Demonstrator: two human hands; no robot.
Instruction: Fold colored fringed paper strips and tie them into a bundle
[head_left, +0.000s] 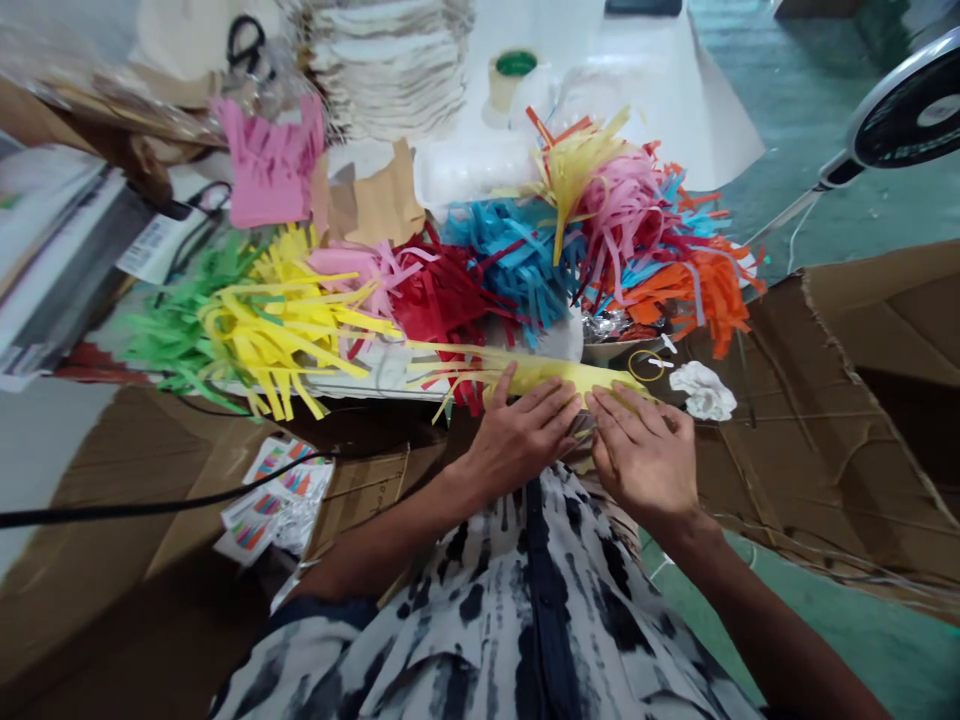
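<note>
Pale-yellow fringe (600,375) at the shirt's (480,620) 12 o'clock is covered by left hand (521,432) and right hand (649,450) fingers, clamping can't be told; strips trailing toward 9 o'clock could be snagged by overlapped red fringe (435,300).

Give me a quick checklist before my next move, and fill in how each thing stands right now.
1. Both hands on the pale yellow fringed paper strip: ok, left hand and right hand both touch it.
2. Paper even beneath your fingers: cannot tell, they cover it.
3. Fringe clear of the dark red paper tassel: not ok, they overlap in view.
4. Thin yellow ring near: ok, just beyond your right hand.
5. Crumpled white wad off the strip: ok, to its right.
6. Cream tape roll with green core out of the way: ok, towards the table's far side.
</note>
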